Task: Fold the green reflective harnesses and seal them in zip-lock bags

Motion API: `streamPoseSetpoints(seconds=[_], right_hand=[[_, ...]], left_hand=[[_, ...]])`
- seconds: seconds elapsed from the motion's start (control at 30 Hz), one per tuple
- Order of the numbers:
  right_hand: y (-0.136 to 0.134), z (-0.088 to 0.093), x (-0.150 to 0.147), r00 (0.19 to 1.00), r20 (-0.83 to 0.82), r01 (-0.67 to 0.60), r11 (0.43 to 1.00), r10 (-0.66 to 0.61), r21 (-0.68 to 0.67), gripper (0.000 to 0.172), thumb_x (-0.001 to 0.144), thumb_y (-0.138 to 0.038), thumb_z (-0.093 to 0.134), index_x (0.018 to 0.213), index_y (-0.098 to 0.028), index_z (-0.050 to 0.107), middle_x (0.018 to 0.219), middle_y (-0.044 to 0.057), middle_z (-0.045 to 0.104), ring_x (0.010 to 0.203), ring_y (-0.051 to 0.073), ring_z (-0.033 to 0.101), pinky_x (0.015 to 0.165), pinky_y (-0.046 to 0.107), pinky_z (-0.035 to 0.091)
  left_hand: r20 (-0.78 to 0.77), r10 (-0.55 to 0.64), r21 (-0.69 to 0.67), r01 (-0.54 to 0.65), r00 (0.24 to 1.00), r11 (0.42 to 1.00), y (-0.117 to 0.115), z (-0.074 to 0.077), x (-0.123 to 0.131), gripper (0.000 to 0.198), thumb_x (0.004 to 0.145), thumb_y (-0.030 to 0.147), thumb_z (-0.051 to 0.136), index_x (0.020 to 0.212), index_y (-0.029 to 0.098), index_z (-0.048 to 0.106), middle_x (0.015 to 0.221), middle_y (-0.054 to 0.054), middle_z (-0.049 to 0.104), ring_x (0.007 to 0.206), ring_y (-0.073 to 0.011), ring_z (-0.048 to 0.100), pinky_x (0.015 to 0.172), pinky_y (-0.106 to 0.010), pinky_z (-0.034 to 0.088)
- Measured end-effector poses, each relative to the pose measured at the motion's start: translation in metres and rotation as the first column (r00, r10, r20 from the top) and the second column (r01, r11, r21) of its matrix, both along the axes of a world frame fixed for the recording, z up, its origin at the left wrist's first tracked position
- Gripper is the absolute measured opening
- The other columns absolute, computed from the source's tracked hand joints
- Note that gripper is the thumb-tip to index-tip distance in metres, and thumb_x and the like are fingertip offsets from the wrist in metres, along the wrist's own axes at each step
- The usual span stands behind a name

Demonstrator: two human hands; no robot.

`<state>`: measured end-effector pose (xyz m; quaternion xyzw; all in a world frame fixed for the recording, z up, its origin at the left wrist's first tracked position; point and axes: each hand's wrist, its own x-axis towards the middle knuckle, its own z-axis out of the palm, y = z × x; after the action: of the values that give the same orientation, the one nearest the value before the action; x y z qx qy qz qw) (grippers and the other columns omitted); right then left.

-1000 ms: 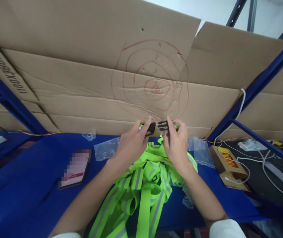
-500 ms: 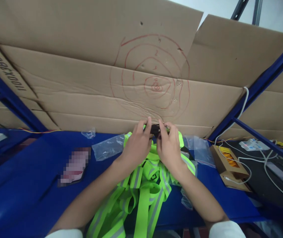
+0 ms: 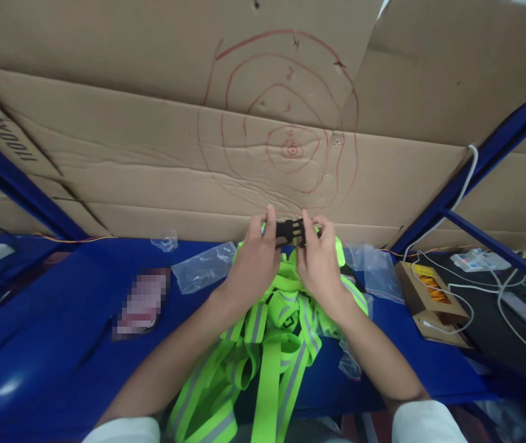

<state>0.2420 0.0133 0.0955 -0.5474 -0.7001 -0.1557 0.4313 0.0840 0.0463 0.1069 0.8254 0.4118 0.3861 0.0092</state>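
Between my two hands is a black plastic side-release buckle (image 3: pixel 290 231), its halves lined up and joined or very nearly so; I cannot tell whether it is latched. My left hand (image 3: pixel 258 252) pinches its left end between thumb and fingers. At the other end, my right hand (image 3: pixel 315 255) grips the buckle in the same way. Neon green straps with grey reflective stripes (image 3: pixel 269 375) lie bunched beneath my hands and trail over the table's front edge. Part of the webbing behind my fingers is hidden.
Clear plastic bags (image 3: pixel 205 267) lie left of the straps, and others (image 3: pixel 382 274) to the right. A pixelated phone-like object (image 3: pixel 143 304) rests on the blue table (image 3: pixel 59 307). An open cardboard box (image 3: pixel 433 301) and white cables stand at right. A cardboard wall (image 3: pixel 152 141) rises behind.
My hands have shifted slightly apart, and more of the black buckle shows between them. The camera view has tilted down and moved a little closer.
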Motion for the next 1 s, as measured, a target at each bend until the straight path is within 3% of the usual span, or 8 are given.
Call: streamPoseSetpoints(seconds=[0.1, 0.3, 0.47, 0.63, 0.8, 1.0], right_hand=[[0.0006, 0.0049, 0.0058, 0.998, -0.011, 0.063, 0.997, -0.062, 0.044, 0.061, 0.099, -0.013, 0.043, 0.160, -0.012, 0.041, 0.136, 0.022, 0.046, 0.131, 0.031, 0.049, 0.111, 0.053, 0.050], [0.0004, 0.0066, 0.0057, 0.999, 0.020, 0.050, 0.999, -0.050, 0.011, 0.059, 0.100, -0.014, 0.042, 0.160, -0.011, 0.042, 0.139, 0.024, 0.046, 0.133, 0.032, 0.048, 0.112, 0.054, 0.049], [0.0018, 0.0075, 0.0076, 0.997, -0.005, 0.073, 0.996, -0.073, 0.044, 0.057, 0.103, -0.016, 0.039, 0.159, -0.010, 0.043, 0.136, 0.023, 0.046, 0.131, 0.031, 0.049, 0.112, 0.054, 0.049], [0.0030, 0.0068, 0.0082, 0.999, -0.003, 0.050, 0.998, -0.050, 0.031, 0.059, 0.102, -0.015, 0.040, 0.161, -0.014, 0.040, 0.138, 0.022, 0.045, 0.133, 0.030, 0.048, 0.112, 0.053, 0.050], [0.0030, 0.0089, 0.0094, 0.995, -0.025, 0.103, 0.991, -0.101, 0.082, 0.059, 0.102, -0.013, 0.039, 0.161, -0.014, 0.040, 0.134, 0.021, 0.045, 0.130, 0.029, 0.050, 0.111, 0.052, 0.049], [-0.0007, 0.0093, 0.0083, 0.997, -0.015, 0.074, 0.995, -0.073, 0.060, 0.058, 0.102, -0.013, 0.038, 0.160, -0.013, 0.041, 0.136, 0.022, 0.046, 0.131, 0.030, 0.049, 0.111, 0.052, 0.050]], left_hand=[[0.025, 0.077, -0.010, -0.076, 0.997, 0.997, 0.0052, 0.0054, -0.0053, 0.077, 0.093, 0.009, 0.048, 0.166, 0.010, 0.023, 0.141, -0.023, 0.048, 0.124, -0.0309, 0.062, 0.103, -0.044, 0.057], [-0.028, 0.008, -0.027, -0.009, 1.000, 1.000, 0.0040, 0.0082, -0.0083, 0.079, 0.092, 0.009, 0.050, 0.166, 0.009, 0.021, 0.141, -0.023, 0.048, 0.123, -0.0314, 0.062, 0.101, -0.046, 0.058], [0.024, 0.080, 0.011, -0.080, 0.997, 0.997, 0.0070, 0.0057, -0.0068, 0.076, 0.095, 0.012, 0.049, 0.166, 0.012, 0.021, 0.143, -0.024, 0.048, 0.124, -0.0323, 0.062, 0.102, -0.045, 0.058], [-0.052, 0.047, 0.031, -0.045, 0.998, 0.998, 0.0024, 0.0061, -0.0044, 0.076, 0.095, 0.010, 0.049, 0.164, 0.003, 0.019, 0.143, -0.027, 0.047, 0.127, -0.0331, 0.061, 0.102, -0.045, 0.059], [-0.013, 0.144, 0.102, -0.142, 0.990, 0.985, 0.0000, 0.0086, -0.0073, 0.078, 0.096, 0.010, 0.049, 0.167, 0.009, 0.017, 0.143, -0.026, 0.048, 0.128, -0.0339, 0.061, 0.101, -0.046, 0.059], [-0.085, 0.106, 0.123, -0.095, 0.991, 0.988, -0.0012, 0.0015, -0.0023, 0.078, 0.097, 0.011, 0.048, 0.166, 0.004, 0.012, 0.143, -0.029, 0.048, 0.125, -0.0355, 0.062, 0.099, -0.047, 0.060]])
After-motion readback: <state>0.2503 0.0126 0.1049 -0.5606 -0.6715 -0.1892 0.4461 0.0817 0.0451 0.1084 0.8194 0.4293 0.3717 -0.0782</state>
